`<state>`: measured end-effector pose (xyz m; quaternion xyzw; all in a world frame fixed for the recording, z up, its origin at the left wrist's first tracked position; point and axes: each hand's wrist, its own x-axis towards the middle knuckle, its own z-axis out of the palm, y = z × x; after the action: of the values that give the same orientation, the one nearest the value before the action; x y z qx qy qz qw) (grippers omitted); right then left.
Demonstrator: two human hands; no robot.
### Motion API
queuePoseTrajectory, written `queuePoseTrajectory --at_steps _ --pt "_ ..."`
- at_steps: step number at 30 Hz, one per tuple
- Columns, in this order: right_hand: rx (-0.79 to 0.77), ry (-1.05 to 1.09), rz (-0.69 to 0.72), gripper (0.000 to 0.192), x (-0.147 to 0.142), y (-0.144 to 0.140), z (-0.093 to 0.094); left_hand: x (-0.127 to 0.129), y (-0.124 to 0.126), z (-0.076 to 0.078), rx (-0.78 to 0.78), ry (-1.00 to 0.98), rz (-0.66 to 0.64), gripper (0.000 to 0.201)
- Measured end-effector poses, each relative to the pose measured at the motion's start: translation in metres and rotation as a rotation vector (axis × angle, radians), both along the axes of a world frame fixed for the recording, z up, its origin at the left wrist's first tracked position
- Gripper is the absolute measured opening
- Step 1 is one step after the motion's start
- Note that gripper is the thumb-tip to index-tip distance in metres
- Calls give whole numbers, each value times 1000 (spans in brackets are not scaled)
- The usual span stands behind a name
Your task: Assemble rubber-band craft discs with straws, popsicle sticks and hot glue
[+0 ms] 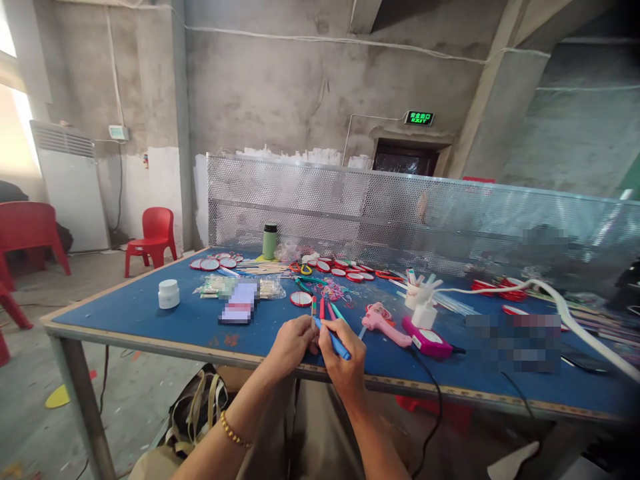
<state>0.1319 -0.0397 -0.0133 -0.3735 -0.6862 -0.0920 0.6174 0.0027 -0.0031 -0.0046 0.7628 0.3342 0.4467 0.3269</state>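
Note:
My right hand [345,353] is closed around a blue marker pen [341,348], held at a slant near the table's front edge. Close beside it, my left hand [295,337] has its fingers curled together; what they hold is hidden. The two hands meet at the pen's upper end. Just beyond them lie a red marker [323,309], a pink marker [331,311] and a green marker [339,313]. A thin multicoloured stick [314,306] shows above my left fingers. Behind it lies a round red-rimmed disc [301,299].
A pink glue gun [387,327] and a purple box [427,339] lie to the right, near white holders [419,297]. To the left are a phone [240,301] and a white jar [169,294]. Farther back stand a green bottle [269,241] and a perforated metal screen [300,200].

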Motion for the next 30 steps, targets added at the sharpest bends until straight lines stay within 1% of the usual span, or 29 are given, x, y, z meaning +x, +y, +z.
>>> queuePoseTrajectory --at_steps 4,10,18,26,30 --pt "8 18 -14 12 0 0 0 0 -1 1 -9 -19 -15 31" --pt "4 31 -11 12 0 -1 1 0 -2 3 -18 -30 -25 29" --pt "-4 18 -12 12 0 -1 -1 0 -1 2 -5 -10 -9 28" --pt "2 12 3 12 0 -1 1 0 -2 4 -17 -13 -6 29" --pt "15 27 -2 12 0 -1 1 0 -3 3 -19 -22 -21 29"
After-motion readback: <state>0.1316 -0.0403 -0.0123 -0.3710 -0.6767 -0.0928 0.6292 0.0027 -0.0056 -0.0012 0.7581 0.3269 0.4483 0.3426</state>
